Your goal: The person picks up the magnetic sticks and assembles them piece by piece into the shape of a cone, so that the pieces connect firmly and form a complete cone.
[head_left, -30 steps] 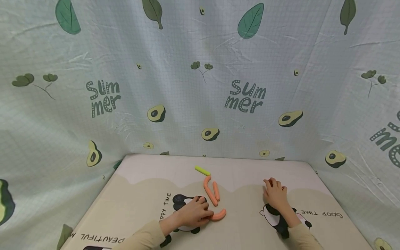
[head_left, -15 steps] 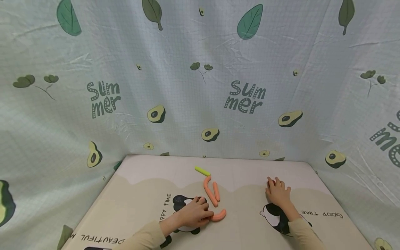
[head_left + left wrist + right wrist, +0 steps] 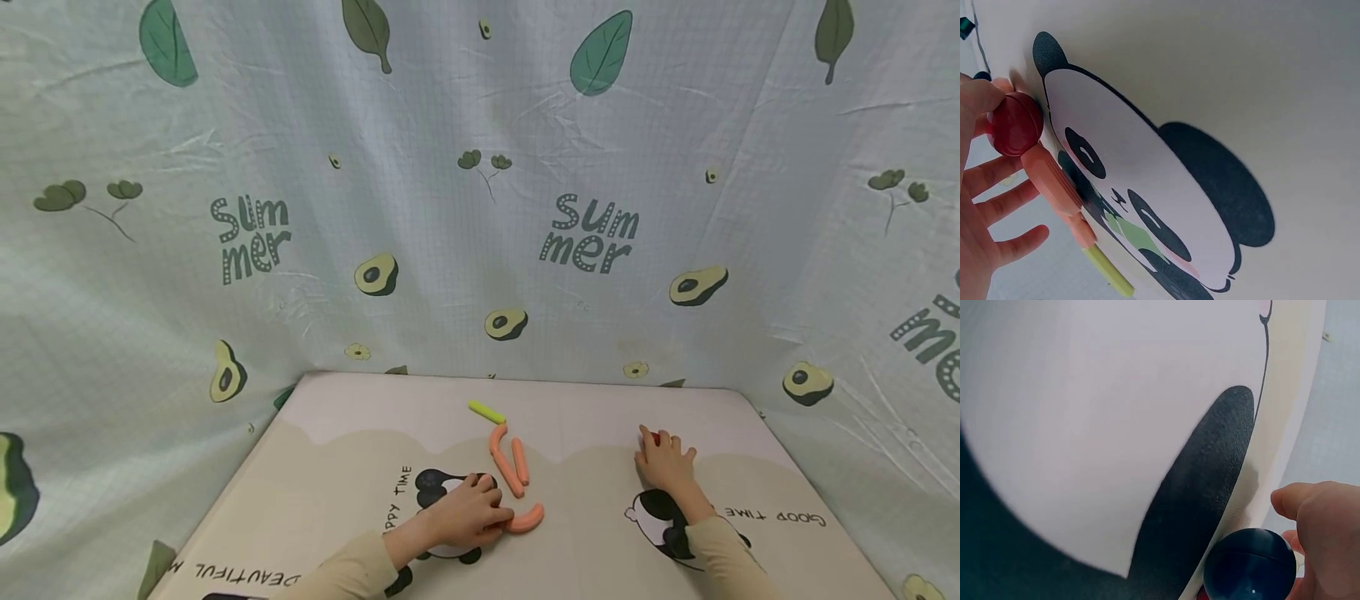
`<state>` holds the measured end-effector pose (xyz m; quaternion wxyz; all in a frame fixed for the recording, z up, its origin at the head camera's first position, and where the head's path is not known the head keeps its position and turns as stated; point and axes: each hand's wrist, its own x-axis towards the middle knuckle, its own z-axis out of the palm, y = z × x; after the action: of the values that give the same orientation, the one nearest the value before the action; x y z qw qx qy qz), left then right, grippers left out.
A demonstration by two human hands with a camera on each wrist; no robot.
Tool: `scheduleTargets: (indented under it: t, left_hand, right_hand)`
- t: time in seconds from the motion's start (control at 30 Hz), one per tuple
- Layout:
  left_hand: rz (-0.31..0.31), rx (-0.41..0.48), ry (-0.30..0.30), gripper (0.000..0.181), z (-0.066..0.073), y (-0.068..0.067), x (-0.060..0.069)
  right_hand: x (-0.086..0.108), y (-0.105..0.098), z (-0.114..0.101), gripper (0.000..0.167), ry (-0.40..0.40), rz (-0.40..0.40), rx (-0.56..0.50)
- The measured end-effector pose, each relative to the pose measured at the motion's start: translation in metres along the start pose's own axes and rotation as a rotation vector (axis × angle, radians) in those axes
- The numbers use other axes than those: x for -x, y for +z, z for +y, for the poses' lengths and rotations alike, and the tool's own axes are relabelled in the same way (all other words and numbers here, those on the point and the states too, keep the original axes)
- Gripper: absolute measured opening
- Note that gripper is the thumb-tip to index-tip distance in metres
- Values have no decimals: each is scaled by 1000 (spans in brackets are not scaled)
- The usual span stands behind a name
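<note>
In the left wrist view a glossy red round piece with a seam [image 3: 1016, 124] is pinched by my left hand [image 3: 467, 510], its thumb on top and other fingers spread. The head view hides this piece behind the hand, which lies beside a curved orange piece [image 3: 526, 518] on the printed panda. At the right my right hand [image 3: 667, 463] is over a glossy dark blue round piece [image 3: 1250, 565], fingers bent about it. A bit of red [image 3: 656, 438] shows between its fingers; the full grip is partly hidden.
Ahead of the left hand lie an orange stick [image 3: 520, 461], a bent orange piece [image 3: 507, 472] and a yellow-green stick [image 3: 487, 412]. The pale panda-print tabletop [image 3: 330, 467] ends at a hanging avocado-print curtain [image 3: 427, 317].
My right hand has shifted slightly right and a red bit now shows between its fingers. My left hand and the orange and yellow-green pieces have stayed put.
</note>
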<state>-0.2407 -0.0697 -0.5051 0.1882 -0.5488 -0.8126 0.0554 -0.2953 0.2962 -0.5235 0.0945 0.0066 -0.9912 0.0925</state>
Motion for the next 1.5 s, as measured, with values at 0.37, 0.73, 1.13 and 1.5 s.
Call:
scheduleTargets:
  t: [0.37,0.73,1.13,1.5]
  left_hand:
    - [-16,10,-9,10,0,-2,-1]
    - [-16,3,-4,9,-1,-2,-2]
    - [-13,-4,0,12,0,1,0]
    - [-2,-10,2,12,0,0,-1]
  right_hand:
    - [-1,-1,1,43,-22,39,54]
    - [-2,-1,2,38,-48,51,84]
    - [2,3,2,31,-77,132,87]
    - [1,2,-1,32,-75,186,90]
